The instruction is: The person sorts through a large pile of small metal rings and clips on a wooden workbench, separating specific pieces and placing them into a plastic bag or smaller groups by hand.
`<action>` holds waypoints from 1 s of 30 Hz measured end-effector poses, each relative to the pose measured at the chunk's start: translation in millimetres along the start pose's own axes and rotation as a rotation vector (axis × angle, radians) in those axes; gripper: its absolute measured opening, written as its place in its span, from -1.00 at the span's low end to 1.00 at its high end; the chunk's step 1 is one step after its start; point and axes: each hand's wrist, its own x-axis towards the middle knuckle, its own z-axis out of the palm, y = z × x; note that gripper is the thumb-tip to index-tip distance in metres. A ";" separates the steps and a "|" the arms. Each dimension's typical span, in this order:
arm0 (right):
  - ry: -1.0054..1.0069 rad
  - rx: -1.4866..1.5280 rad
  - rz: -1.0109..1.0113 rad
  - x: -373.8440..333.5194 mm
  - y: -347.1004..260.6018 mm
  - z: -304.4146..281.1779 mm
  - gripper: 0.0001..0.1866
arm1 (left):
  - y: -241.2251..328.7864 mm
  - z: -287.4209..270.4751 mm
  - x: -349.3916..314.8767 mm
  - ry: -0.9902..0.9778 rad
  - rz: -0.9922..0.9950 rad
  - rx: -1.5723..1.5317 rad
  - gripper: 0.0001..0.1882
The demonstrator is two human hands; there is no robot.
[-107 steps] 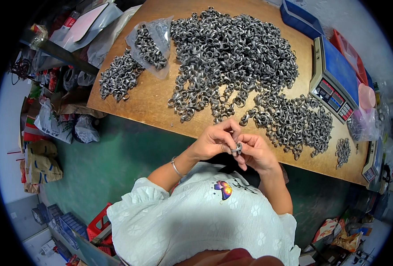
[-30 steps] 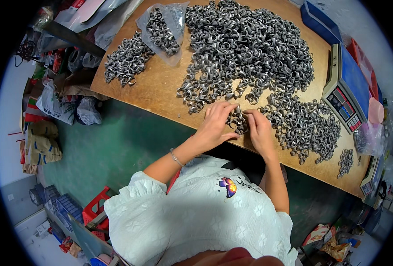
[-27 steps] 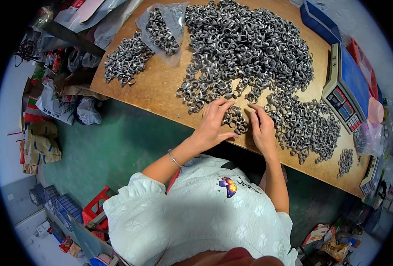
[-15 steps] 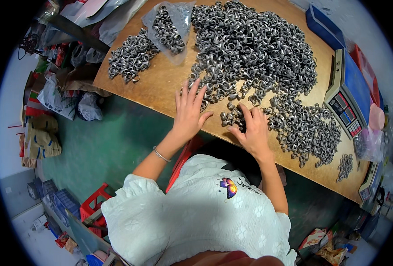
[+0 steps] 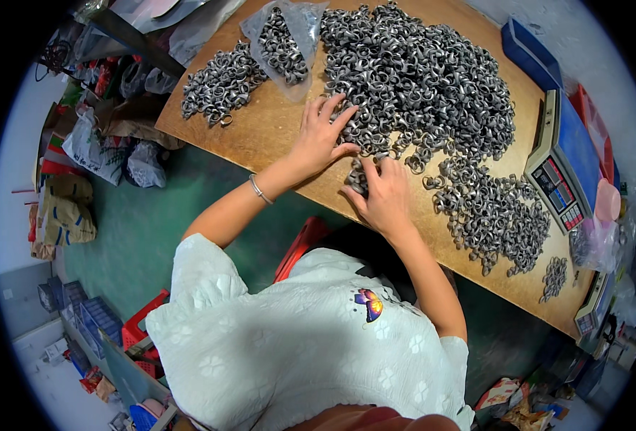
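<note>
A large heap of grey metal rings (image 5: pixel 422 79) covers the far middle of the wooden table (image 5: pixel 267 136). My left hand (image 5: pixel 323 140) rests on the heap's near left edge, fingers spread and touching rings there. Just right of it, my right hand (image 5: pixel 386 192) is curled down over a small cluster of rings (image 5: pixel 358 177), which shows between its thumb and forefinger. The tips of its other fingers are partly hidden. A smaller spread of rings (image 5: pixel 490 215) lies to the right of my right hand.
At the left, more rings (image 5: pixel 221 82) lie beside a clear plastic bag (image 5: pixel 285 50) with rings in it. A digital scale (image 5: pixel 562 165) stands at the right edge, near a blue tray (image 5: pixel 530 47) and a red tray (image 5: pixel 592 129). A tiny ring pile (image 5: pixel 554 279) sits near the right corner.
My right hand has moved left, and the small cluster has shifted left with it. My left hand has gone farther forward and right, onto the heap's edge. The hands are closer together.
</note>
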 end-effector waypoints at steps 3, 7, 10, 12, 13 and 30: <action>0.083 0.067 -0.026 5.3 1.1 1.7 -0.42 | 5.3 -4.3 -2.5 0.029 -0.060 -0.010 -0.31; 0.296 -0.142 0.105 -11.1 30.9 -10.2 -0.60 | 36.9 -14.1 -32.7 0.092 -0.014 -0.239 -0.45; 0.197 -0.393 0.179 -18.3 44.3 -26.4 -0.77 | 68.1 -6.1 -45.8 -0.008 0.067 -0.326 -0.50; 0.167 -0.428 0.143 -15.2 54.0 -23.2 -0.85 | 79.8 2.5 -47.9 -0.054 0.079 -0.310 -0.49; 0.193 -0.434 0.091 -14.0 56.7 -23.0 -0.88 | 82.9 5.5 -49.0 -0.067 0.088 -0.282 -0.50; -0.010 1.211 0.612 -27.1 36.7 -61.7 -0.79 | 124.3 12.0 -13.9 0.181 -0.109 -0.595 -0.73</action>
